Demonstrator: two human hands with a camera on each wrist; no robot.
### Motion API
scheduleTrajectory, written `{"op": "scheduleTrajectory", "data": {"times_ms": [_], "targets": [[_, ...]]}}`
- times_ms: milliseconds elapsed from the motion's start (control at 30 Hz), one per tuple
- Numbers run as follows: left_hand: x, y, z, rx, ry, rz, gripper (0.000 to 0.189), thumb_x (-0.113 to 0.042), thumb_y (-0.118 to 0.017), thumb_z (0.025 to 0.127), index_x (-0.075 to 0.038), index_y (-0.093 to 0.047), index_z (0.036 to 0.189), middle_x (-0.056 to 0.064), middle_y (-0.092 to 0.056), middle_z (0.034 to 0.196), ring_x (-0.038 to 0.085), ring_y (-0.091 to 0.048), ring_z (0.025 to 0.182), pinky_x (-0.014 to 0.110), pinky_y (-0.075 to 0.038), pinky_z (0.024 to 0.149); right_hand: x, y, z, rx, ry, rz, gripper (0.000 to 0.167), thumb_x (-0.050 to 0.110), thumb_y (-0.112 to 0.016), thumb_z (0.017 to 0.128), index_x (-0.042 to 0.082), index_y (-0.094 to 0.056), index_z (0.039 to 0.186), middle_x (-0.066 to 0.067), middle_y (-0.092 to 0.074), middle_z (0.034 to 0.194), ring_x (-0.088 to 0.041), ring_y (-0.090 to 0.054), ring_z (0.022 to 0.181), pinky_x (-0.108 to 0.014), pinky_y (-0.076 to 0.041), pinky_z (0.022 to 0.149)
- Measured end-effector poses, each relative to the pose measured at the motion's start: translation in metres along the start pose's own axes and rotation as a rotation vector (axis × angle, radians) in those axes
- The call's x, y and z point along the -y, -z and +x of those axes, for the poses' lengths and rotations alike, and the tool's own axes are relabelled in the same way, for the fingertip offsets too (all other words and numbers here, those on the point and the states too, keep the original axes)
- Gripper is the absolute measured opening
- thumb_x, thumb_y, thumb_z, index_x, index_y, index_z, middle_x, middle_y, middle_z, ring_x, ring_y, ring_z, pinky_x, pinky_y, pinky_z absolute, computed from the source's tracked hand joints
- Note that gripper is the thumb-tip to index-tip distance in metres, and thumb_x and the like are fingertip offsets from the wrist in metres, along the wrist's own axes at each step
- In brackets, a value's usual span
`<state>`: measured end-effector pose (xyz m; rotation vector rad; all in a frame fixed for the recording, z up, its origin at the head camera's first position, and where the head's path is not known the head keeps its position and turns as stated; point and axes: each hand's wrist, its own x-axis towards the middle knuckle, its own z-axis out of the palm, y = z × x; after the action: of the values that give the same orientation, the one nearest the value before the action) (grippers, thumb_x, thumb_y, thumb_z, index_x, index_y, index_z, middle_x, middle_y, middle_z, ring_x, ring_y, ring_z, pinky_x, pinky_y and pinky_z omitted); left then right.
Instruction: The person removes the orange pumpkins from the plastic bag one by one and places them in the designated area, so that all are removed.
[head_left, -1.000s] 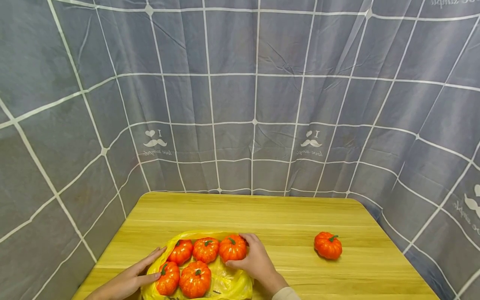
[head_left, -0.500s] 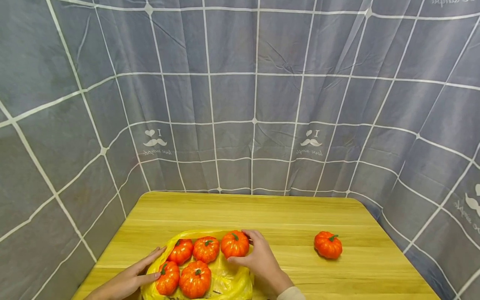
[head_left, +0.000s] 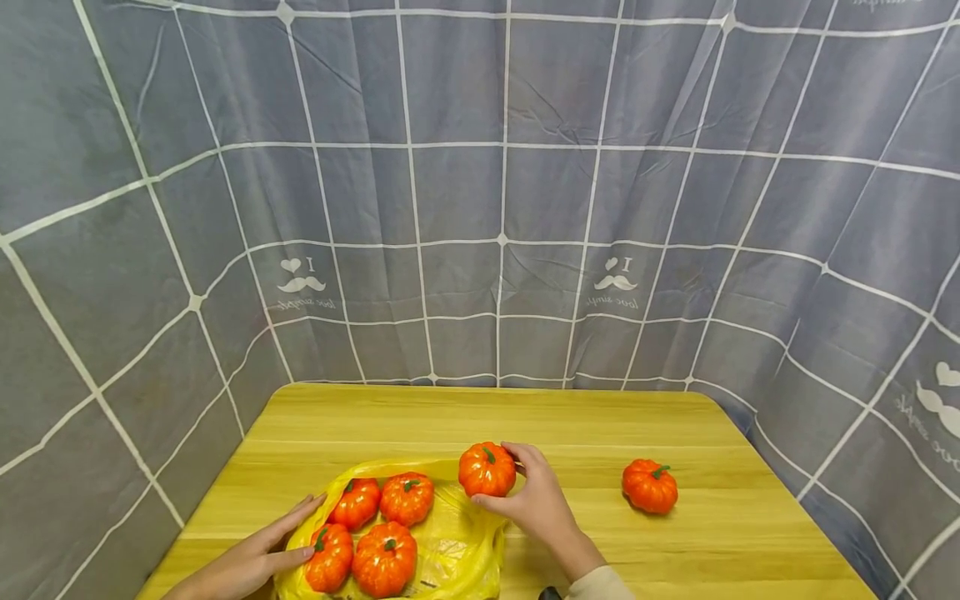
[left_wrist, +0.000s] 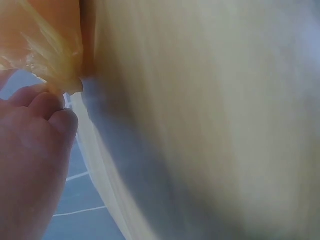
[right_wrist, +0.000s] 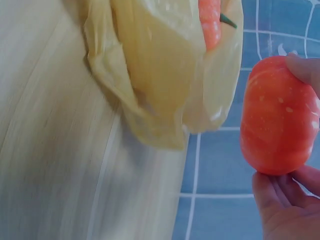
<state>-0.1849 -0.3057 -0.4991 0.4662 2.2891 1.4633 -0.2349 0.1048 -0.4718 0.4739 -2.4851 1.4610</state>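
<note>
My right hand (head_left: 542, 504) holds a small orange pumpkin (head_left: 486, 471) with a green stem, thumb on one side and fingers on the other. It is raised above the right rim of a yellow plastic bag (head_left: 457, 546); the right wrist view shows this held pumpkin (right_wrist: 277, 117) apart from the bag (right_wrist: 155, 60). My left hand (head_left: 251, 557) grips the bag's left side, its thumb over the rim by a pumpkin (head_left: 330, 562). In the left wrist view its fingers (left_wrist: 47, 105) curl against the plastic. Several pumpkins, such as the front one (head_left: 386, 558), sit inside the opened bag.
Another orange pumpkin (head_left: 649, 486) stands alone on the wooden table (head_left: 480, 408), right of the bag. A grey curtain (head_left: 465, 200) with white grid lines surrounds the table at the back and sides. A small dark object (head_left: 550, 593) shows at the bottom edge by the right sleeve.
My right hand has lifted one pumpkin out of the bag's back right corner and moved it up and to the right. My left hand stays at the bag's left side.
</note>
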Motion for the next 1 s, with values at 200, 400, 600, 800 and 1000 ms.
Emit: {"op": "scheduleTrajectory", "data": {"times_ms": [200,400,600,800,1000], "targets": [[-0.001,0.0,0.0,-0.006,0.007,0.017,0.07,-0.02,-0.053,0.106,0.005,-0.013,0.158,0.04,0.004,0.156,0.059,0.008,0.139,0.08,-0.008,0.103,-0.012,0.016,0.0,-0.064,-0.025,-0.008,0.079,0.029,-0.097,0.066,-0.003,-0.061,0.129,-0.014,-0.058,0.126,-0.034,-0.059,0.115,-0.047,-0.05,0.097],[-0.001,0.001,0.0,-0.008,-0.007,0.035,0.069,-0.019,-0.052,0.107,0.006,-0.014,0.158,0.04,0.003,0.157,0.059,0.007,0.139,0.079,-0.009,0.103,-0.025,0.029,0.0,-0.117,-0.062,-0.027,0.082,0.029,-0.098,0.065,-0.004,-0.06,0.13,-0.014,-0.059,0.126,-0.035,-0.059,0.116,-0.047,-0.051,0.097],[0.0,0.002,-0.001,-0.001,-0.016,0.046,0.069,-0.019,-0.052,0.107,0.007,-0.013,0.158,0.041,0.003,0.156,0.059,0.007,0.139,0.079,-0.01,0.103,-0.035,0.039,-0.004,-0.167,-0.085,-0.051,0.084,0.027,-0.098,0.064,-0.008,-0.059,0.13,-0.015,-0.06,0.124,-0.034,-0.06,0.114,-0.045,-0.051,0.096],[0.001,0.001,-0.001,0.012,0.001,0.013,0.07,-0.019,-0.051,0.107,0.006,-0.011,0.158,0.04,0.006,0.156,0.059,0.009,0.139,0.078,-0.009,0.104,-0.048,0.046,-0.01,-0.191,-0.128,-0.083,0.086,0.029,-0.098,0.065,-0.008,-0.058,0.131,-0.02,-0.059,0.127,-0.035,-0.059,0.116,-0.047,-0.051,0.097],[0.0,0.001,-0.001,-0.001,0.027,0.028,0.07,-0.022,-0.052,0.107,0.003,-0.013,0.159,0.037,0.005,0.158,0.056,0.008,0.14,0.079,-0.007,0.104,-0.06,0.059,-0.017,-0.224,-0.199,-0.158,0.088,0.033,-0.096,0.067,-0.009,-0.057,0.133,-0.025,-0.056,0.13,-0.039,-0.057,0.118,-0.054,-0.05,0.095]]}}
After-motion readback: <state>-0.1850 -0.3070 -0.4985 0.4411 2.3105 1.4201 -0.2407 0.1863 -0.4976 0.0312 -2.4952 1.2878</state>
